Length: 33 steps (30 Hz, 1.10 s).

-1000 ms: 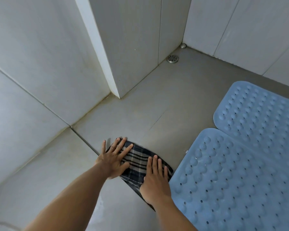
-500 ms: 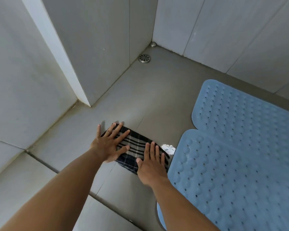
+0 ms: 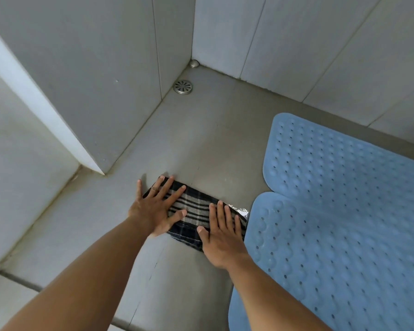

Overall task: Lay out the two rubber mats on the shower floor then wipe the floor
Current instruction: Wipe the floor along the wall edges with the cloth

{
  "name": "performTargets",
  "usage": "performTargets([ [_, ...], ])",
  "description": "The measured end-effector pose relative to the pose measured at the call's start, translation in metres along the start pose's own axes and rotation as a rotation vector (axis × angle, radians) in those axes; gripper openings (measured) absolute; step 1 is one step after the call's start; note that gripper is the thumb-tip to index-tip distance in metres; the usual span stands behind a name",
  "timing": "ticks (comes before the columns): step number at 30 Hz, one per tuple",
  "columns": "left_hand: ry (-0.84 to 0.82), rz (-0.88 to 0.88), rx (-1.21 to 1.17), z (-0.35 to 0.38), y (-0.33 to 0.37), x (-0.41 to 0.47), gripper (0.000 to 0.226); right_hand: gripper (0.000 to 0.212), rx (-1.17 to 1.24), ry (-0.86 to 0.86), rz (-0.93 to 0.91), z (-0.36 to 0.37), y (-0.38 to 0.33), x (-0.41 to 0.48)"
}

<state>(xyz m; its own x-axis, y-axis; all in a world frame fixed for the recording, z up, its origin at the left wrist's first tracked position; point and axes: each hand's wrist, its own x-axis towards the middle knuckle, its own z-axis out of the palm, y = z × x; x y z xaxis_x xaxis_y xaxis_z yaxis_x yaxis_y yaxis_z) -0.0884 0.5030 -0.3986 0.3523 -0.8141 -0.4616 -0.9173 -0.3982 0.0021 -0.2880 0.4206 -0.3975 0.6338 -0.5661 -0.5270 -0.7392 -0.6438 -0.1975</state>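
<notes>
Two blue rubber mats lie flat on the grey shower floor: the far mat near the back wall, the near mat in front of it, their edges overlapping slightly. A dark plaid cloth is spread on the floor just left of the near mat. My left hand presses flat on the cloth's left end, fingers spread. My right hand presses flat on its right end, beside the mat's edge.
A round metal drain sits near the back corner, with a small metal stud behind it. Tiled walls enclose the floor; a wall corner juts out at left. A wet shiny patch shows by the cloth.
Both hands have pushed the cloth forward along the floor, toward the drain, staying flat on it. The view has shifted with them.
</notes>
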Motion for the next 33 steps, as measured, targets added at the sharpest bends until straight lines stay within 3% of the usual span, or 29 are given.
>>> performTargets([
  [17,-0.121,0.011,-0.008,-0.019,0.003,0.028,0.073,0.066,0.050,0.024,0.064,-0.010,0.003,0.016],
  [33,-0.086,0.033,0.009,-0.061,0.006,0.117,0.073,0.068,0.080,0.080,0.048,-0.058,0.037,0.091],
])
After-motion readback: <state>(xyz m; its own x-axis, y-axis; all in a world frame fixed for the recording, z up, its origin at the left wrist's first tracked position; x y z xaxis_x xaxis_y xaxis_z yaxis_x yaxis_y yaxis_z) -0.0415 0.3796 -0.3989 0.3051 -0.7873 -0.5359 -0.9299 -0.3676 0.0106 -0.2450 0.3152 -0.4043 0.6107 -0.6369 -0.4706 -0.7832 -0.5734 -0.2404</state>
